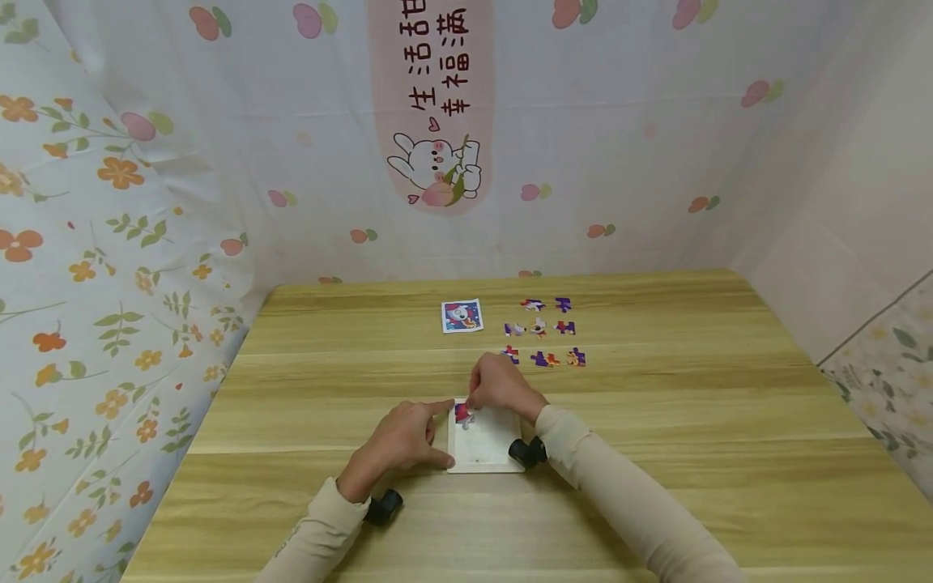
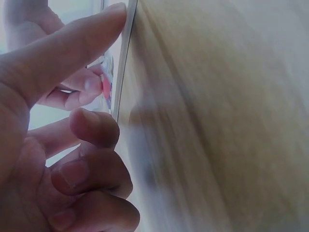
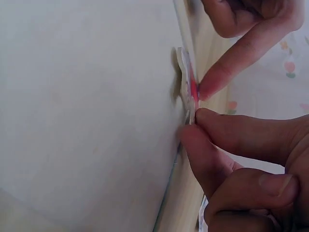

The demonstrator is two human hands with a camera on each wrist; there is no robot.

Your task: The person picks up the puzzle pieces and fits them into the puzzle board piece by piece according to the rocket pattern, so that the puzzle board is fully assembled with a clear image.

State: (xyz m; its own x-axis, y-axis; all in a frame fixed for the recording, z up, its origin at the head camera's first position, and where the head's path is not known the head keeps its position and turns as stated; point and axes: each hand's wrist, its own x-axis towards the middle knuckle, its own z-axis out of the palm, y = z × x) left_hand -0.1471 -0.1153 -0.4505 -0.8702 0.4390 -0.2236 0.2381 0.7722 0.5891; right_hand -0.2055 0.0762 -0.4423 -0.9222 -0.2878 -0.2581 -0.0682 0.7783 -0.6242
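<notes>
A white square puzzle tray point(image 1: 484, 468) lies on the wooden table, with a red and purple jigsaw piece point(image 1: 463, 414) at its upper left corner. My left hand point(image 1: 402, 437) touches the tray's left side, with thumb and index finger spread apart; its other fingers are bent in the left wrist view. Over the upper edge, my right hand point(image 1: 503, 385) pinches a jigsaw piece point(image 3: 187, 82) between thumb and index finger in the right wrist view. That piece tilts off the tray surface, and the left index fingertip is close beside it. My right fingers hide part of it.
Several loose jigsaw pieces point(image 1: 564, 327) lie in rows beyond the tray to the right. A small picture card point(image 1: 462, 316) lies left of them. Patterned cloth point(image 1: 306, 219) hangs behind the table point(image 1: 350, 340) and at its sides. Black wrist cameras point(image 1: 384, 508) sit beneath both wrists.
</notes>
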